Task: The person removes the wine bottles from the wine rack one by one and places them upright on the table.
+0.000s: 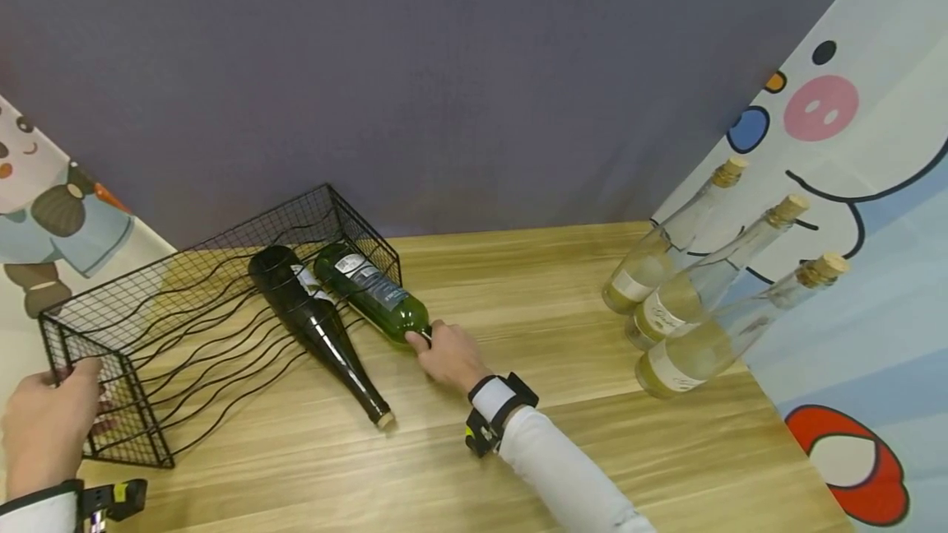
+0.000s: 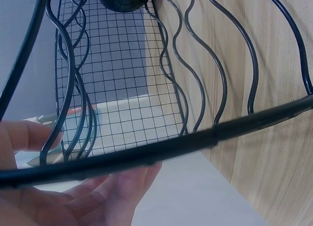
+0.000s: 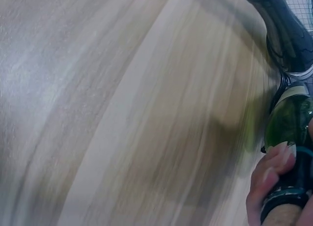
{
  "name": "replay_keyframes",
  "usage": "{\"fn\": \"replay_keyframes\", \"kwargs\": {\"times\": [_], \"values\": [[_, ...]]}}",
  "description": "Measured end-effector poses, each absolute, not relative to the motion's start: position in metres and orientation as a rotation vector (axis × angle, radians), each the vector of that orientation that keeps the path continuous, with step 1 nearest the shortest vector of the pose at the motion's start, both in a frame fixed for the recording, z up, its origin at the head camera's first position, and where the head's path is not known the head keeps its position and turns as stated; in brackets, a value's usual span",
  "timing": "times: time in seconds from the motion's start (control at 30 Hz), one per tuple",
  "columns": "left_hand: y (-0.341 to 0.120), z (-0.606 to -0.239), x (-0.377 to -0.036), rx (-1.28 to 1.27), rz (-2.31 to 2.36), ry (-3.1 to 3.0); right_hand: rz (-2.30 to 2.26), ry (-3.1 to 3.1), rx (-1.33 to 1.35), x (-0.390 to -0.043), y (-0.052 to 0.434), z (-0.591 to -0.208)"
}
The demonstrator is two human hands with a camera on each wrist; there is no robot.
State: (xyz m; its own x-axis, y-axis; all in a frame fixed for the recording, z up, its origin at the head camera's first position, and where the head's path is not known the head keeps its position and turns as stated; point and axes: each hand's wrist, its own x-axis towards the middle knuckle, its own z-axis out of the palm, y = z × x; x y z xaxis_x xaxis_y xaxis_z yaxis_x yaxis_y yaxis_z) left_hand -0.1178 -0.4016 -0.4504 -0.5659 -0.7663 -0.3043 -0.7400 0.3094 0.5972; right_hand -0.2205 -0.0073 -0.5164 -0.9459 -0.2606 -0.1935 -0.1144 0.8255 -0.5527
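A black wire wine rack [image 1: 148, 408] with wavy rails stands on the wooden table at the left. My left hand [image 1: 52, 422] grips its near-left end; in the left wrist view, thumb and fingers [image 2: 142, 179] lie around the wire frame. My right hand [image 1: 455, 356] holds a green wine bottle [image 1: 385, 294] by its dark neck. That bottle lies at the rack's right end, base inward. Beside it a dark, cork-stoppered bottle [image 1: 314, 327] lies across the rails, neck toward me. The right wrist view shows the fingers [image 3: 269, 179] around the green bottle's neck.
Three clear corked bottles [image 1: 689, 360] with pale liquid stand at the table's right edge. A grey panel [image 1: 474, 89] rises behind the table [image 1: 489, 270]. Cartoon-printed curtains [image 1: 829, 336] hang at both sides.
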Motion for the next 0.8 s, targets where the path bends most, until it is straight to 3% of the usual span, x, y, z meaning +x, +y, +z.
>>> {"fn": "replay_keyframes", "kwargs": {"times": [0.8], "values": [[-0.400,-0.448,-0.117,1.439,-1.089,-2.519,-0.860,2.648,-0.363,-0.212,0.008,-0.519]]}}
